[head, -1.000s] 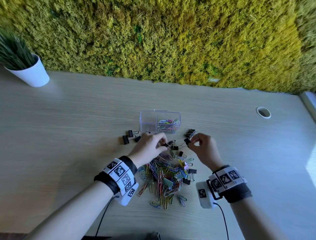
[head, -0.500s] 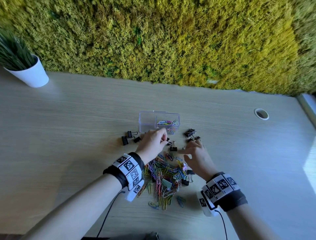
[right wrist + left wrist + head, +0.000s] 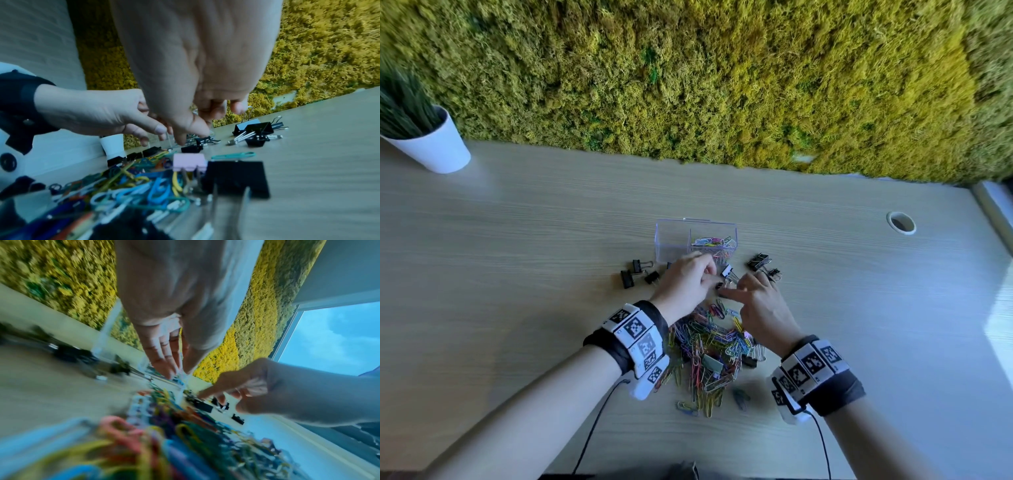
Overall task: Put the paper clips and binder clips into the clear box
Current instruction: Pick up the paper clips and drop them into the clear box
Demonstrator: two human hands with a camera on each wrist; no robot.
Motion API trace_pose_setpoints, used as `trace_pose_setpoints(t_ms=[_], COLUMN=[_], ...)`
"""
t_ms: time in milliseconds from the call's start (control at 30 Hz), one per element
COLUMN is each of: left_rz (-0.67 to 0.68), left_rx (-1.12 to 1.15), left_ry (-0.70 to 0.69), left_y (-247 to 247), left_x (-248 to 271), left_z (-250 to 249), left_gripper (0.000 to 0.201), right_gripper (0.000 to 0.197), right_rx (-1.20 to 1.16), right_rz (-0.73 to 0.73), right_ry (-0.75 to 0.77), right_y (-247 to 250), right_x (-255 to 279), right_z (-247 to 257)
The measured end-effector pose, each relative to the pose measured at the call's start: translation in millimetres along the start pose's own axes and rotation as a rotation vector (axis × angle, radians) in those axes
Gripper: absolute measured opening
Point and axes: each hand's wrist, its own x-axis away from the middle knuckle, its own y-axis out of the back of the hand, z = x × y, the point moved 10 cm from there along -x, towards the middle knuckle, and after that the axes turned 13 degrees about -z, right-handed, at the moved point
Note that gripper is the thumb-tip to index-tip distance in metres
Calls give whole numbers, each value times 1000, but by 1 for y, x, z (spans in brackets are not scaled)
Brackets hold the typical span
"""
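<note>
The clear box [image 3: 671,240] stands on the table, with coloured paper clips [image 3: 714,244] in its right compartment. A big pile of paper clips [image 3: 709,349] with a few binder clips lies between my wrists. My left hand [image 3: 702,274] hovers at the box's front wall, fingers loosely together [image 3: 164,368], and I see nothing in it. My right hand [image 3: 732,291] reaches down with straight fingers, and its thumb and index finger touch a small black binder clip [image 3: 202,141] on the table. More black binder clips lie to the left [image 3: 637,274] and right [image 3: 758,262].
A white plant pot [image 3: 434,147] stands at the far left corner. A moss wall [image 3: 705,85] runs along the back. A round cable hole [image 3: 901,222] sits at the right. Thin cables [image 3: 592,435] trail from both wrist bands toward me.
My left hand carried a clip from the table to the box and has drawn back a little. My right hand let go of its clip and lowered flat toward the small binder clips.
</note>
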Motion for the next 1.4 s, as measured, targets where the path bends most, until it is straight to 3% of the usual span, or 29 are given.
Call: trace_pose_setpoints(t_ms=[67,200,300,400,467,633,767,900,1000,1067,1233,1400], left_rz=[28,158,319,360,343,137,190,282,269,225,166,154], left_rx=[-82,-156,-116,-114,-52,-76,-175,-72,-18,-24,-21,-5], left_ry=[-7,-50,-40,-40,-17,44,81,103,93,88,119,112], left_y=[8,7,-7,-12,-8,29,32,16,16,23,36,36], left_x=[6,20,35,48,53,47,59,64,60,55,46,46], left_z=[12,26,23,28,32,45,60,50,41,40,48,45], left_gripper=[12,38,52,49,41,33,25,16,22,23,21,18], right_gripper=[55,55,57,56,58,63,56,45,65,67,37,22], right_rx=[36,63,-21,-117,-156,-132,-188,-209,-85,-66,-108,-229], right_rz=[46,-9,-23,15,51,147,190,170,290,309,240,224], right_ry=[-29,-140,-111,-54,-8,79,120,92,83,89,29,-151], right_y=[-6,5,6,-2,-9,-30,-30,-22,-34,-37,-33,-29], right_x=[2,-4,-11,-16,-18,-14,-6,-9,-3,0,-2,-6], right_z=[-7,-24,-11,9,22,49,60,60,56,55,54,39])
